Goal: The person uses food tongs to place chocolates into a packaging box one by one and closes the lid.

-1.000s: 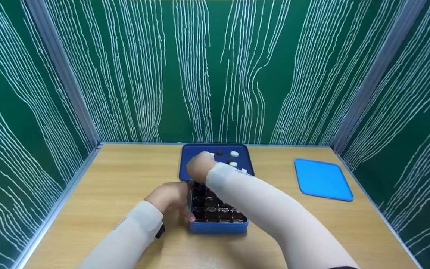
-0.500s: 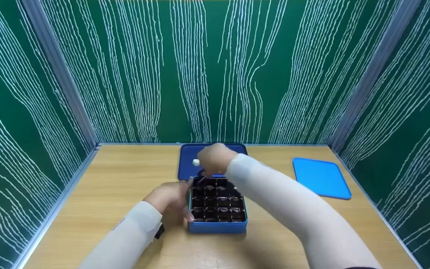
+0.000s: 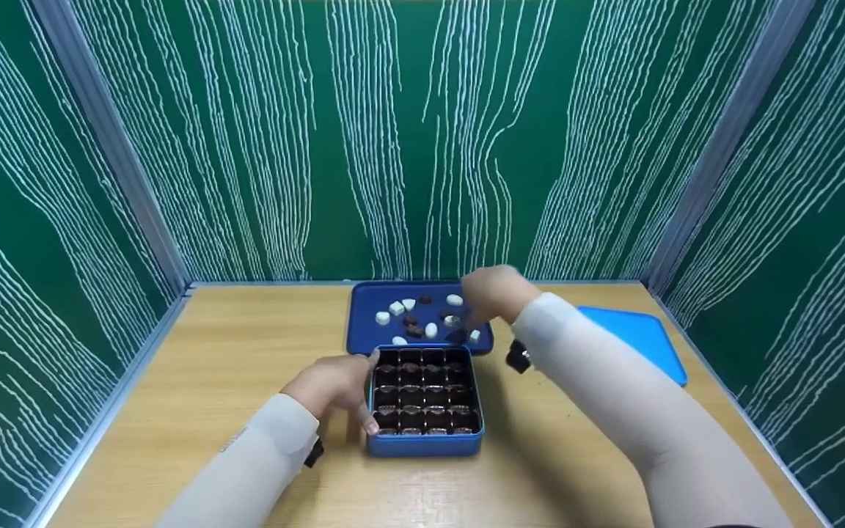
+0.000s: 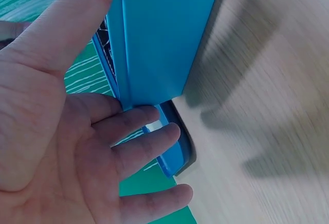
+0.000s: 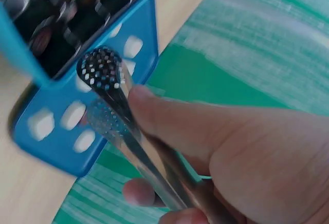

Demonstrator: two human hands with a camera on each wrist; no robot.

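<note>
A blue box [image 3: 426, 445] with a dark insert of several square compartments stands mid-table; some hold brown pieces, too small to make out well. My left hand [image 3: 334, 385] rests along its left side, thumb near the front corner and fingertips at the far corner. In the left wrist view, the fingers [image 4: 149, 149] are spread and mostly straight. My right hand [image 3: 499, 293] holds metal tongs [image 5: 139, 136] with studded round tips, over the right part of the dark blue tray [image 3: 364, 334]. The tips stand apart; I see nothing between them. White and brown chocolate-like pieces [image 3: 431, 330] lie on the tray.
A light blue lid [image 3: 635, 334] lies at the right, partly behind my right forearm. The tray sits directly behind the box. Green walls [image 3: 459, 147] with wavy white lines enclose the table [image 3: 268, 323] on the back and sides.
My right hand has swung with the tongs from the box's back left to the tray's right side, uncovering the compartments and the pieces. My left hand stays at the box.
</note>
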